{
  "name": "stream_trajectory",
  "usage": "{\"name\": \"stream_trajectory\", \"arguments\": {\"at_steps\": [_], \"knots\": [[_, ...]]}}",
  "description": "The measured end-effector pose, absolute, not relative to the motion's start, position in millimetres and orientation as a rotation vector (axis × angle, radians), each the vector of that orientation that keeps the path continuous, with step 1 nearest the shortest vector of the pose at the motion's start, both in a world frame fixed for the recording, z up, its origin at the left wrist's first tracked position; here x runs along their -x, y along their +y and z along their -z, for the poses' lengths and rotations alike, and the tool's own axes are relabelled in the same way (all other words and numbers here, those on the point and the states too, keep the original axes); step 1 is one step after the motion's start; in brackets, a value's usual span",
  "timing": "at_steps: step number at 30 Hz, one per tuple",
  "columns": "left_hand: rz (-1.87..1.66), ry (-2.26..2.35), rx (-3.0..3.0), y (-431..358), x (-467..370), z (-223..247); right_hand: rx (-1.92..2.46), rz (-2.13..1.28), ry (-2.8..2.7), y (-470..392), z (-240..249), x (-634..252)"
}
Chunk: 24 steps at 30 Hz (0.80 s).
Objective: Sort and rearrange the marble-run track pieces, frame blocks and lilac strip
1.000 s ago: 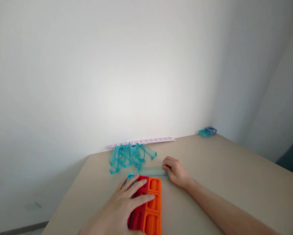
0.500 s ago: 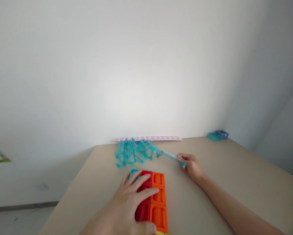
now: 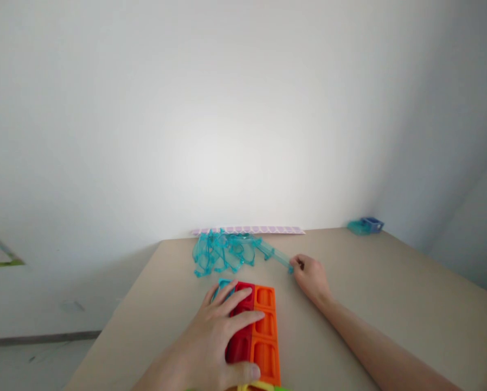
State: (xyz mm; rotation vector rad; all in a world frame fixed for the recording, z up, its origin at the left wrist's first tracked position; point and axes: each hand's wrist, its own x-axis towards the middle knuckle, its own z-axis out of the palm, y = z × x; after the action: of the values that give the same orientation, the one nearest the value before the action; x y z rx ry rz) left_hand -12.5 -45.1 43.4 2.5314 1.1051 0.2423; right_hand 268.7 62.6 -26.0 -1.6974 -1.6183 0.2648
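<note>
My left hand (image 3: 219,331) lies with spread fingers across a set of joined plastic blocks with recessed faces. Red blocks (image 3: 240,348) show under its fingers, orange blocks (image 3: 265,326) to their right, a blue block (image 3: 223,283) at the far left corner, and yellow and green edges near the thumb. My right hand (image 3: 311,277) is closed, thumb and fingers pinching the near end of a clear teal plastic strip (image 3: 282,257). The strip's far end touches a heap of clear teal plastic pieces (image 3: 222,252), where outlines overlap and single pieces are hard to tell apart.
Behind the heap, a lilac patterned strip (image 3: 263,230) lies along the wall. A small blue open box (image 3: 372,224) and a teal piece (image 3: 358,228) are at the table's far right corner. The beige table (image 3: 349,304) meets the white wall at the back.
My right hand has moved slightly left, and the teal strip has shifted toward the heap and now lies lower. My left hand stays on the blocks.
</note>
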Motion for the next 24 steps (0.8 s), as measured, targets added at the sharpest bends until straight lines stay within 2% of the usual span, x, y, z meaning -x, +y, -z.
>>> {"name": "stream_trajectory", "arguments": {"at_steps": [12, 24], "knots": [[-0.292, 1.106, -2.588, -43, 10, -35, 1.780, -0.057, -1.774, 88, 31, -239], [-0.422, 1.229, -2.610, -45, 16, -27, 1.592, -0.055, -1.782, 40, 21, -263]]}}
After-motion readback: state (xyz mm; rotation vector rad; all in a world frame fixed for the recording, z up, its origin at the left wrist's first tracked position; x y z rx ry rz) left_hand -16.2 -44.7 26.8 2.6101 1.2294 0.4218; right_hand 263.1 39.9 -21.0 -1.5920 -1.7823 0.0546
